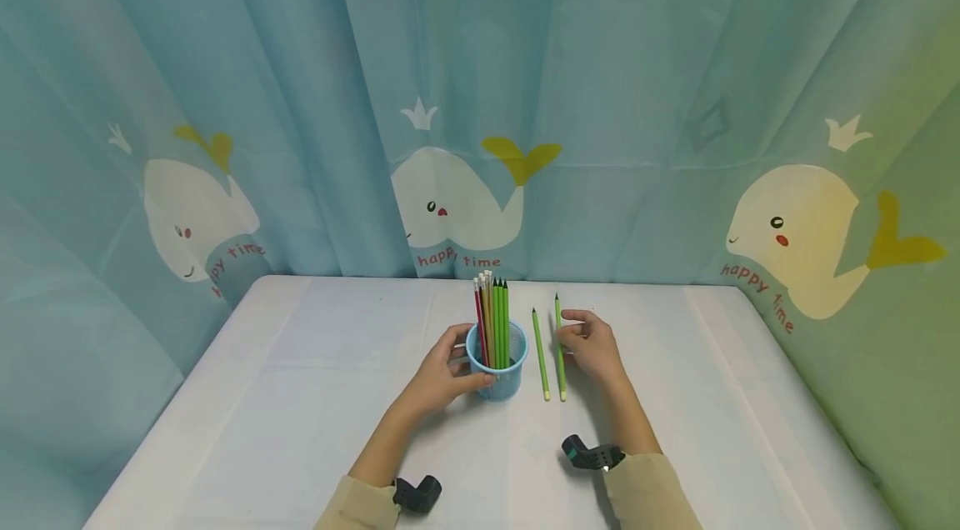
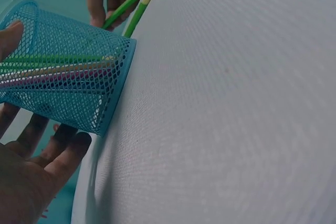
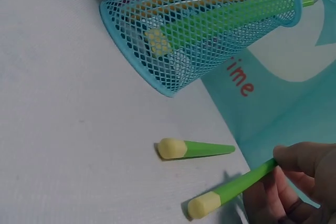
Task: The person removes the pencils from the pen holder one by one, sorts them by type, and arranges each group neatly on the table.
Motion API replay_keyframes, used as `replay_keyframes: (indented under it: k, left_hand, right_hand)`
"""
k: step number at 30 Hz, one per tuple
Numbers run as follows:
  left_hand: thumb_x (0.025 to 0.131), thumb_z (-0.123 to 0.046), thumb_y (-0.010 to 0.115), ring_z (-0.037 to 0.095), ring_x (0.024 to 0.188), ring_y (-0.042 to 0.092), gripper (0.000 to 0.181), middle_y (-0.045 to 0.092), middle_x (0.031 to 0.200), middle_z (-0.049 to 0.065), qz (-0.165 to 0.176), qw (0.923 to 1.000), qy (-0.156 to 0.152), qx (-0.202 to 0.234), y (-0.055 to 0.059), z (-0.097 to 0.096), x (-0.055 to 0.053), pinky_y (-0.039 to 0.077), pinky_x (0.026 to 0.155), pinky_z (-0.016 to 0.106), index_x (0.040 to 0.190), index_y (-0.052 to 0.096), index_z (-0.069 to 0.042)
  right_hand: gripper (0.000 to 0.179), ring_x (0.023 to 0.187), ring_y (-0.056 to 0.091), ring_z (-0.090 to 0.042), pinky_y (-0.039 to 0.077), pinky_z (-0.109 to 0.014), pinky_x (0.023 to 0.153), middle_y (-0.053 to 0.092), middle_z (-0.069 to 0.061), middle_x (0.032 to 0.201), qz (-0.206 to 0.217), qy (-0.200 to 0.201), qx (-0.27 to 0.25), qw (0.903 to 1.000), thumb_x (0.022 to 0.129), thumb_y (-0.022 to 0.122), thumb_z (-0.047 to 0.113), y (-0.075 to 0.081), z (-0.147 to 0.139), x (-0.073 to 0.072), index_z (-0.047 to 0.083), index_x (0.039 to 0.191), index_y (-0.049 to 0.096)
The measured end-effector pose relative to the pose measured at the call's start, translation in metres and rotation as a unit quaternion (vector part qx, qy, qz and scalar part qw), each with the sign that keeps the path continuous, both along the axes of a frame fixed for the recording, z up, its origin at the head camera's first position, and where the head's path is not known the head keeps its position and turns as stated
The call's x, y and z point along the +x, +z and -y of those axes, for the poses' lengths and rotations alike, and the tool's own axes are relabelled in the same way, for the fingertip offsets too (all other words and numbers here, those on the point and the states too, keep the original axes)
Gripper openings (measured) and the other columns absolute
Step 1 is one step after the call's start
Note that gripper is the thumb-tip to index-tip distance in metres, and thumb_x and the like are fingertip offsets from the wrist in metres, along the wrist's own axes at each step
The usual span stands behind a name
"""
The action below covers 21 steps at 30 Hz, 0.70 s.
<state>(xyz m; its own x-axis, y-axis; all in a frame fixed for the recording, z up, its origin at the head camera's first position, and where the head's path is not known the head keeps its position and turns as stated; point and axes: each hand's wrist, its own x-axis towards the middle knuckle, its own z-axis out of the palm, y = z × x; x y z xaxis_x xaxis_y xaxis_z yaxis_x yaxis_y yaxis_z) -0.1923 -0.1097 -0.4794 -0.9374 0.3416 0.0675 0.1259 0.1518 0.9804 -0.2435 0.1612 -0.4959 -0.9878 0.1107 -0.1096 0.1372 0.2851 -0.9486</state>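
A blue mesh pencil cup stands on the table, holding several green pencils and several red and tan ones with white ends. My left hand grips the cup from its left side, thumb across the front and fingers round the back. To the right of the cup lie two green pencils with pale yellow ends. My right hand pinches the outer green pencil between thumb and fingers, partway along it. The inner green pencil lies between that one and the cup, untouched.
A white-covered table extends under everything. Behind it and at both sides hangs a blue-green curtain with printed whales. A black wrist camera is strapped on the right wrist, another black wrist camera on the left.
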Motion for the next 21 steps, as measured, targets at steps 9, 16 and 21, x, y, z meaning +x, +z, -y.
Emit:
replay_keyframes:
  k: [9,16,21]
  left_hand:
    - [0.081,-0.009,0.082,0.038,0.129,0.053,0.075,0.049,0.142,0.018,-0.008,1.0,-0.001,-0.003,-0.001,0.001,0.001,0.049,0.106,0.047,0.145,0.04,-0.009]
    - [0.081,-0.009,0.082,0.038,0.129,0.053,0.075,0.049,0.142,0.018,-0.006,1.0,-0.001,-0.002,-0.001,0.0,0.001,0.049,0.106,0.047,0.145,0.041,-0.009]
    - [0.081,-0.009,0.082,0.037,0.129,0.054,0.075,0.048,0.142,0.017,-0.004,1.0,-0.003,0.002,-0.001,0.0,0.0,0.049,0.106,0.047,0.145,0.041,-0.01]
  right_hand:
    - [0.037,0.08,0.068,-0.019,0.061,-0.03,0.064,0.066,-0.013,0.101,0.004,-0.012,0.04,0.9991,0.092,0.067,0.01,-0.001,0.006,0.004,0.006,0.128,0.06]
    - [0.036,0.076,0.064,-0.019,0.059,-0.027,0.061,0.066,-0.011,0.096,0.006,-0.017,0.102,0.9946,0.089,0.069,0.012,0.0,0.012,0.007,0.007,0.124,0.062]
    - [0.037,0.075,0.063,-0.018,0.058,-0.027,0.059,0.068,-0.01,0.093,-0.009,-0.017,0.123,0.9922,0.087,0.072,0.011,0.001,0.014,0.008,0.006,0.123,0.064]
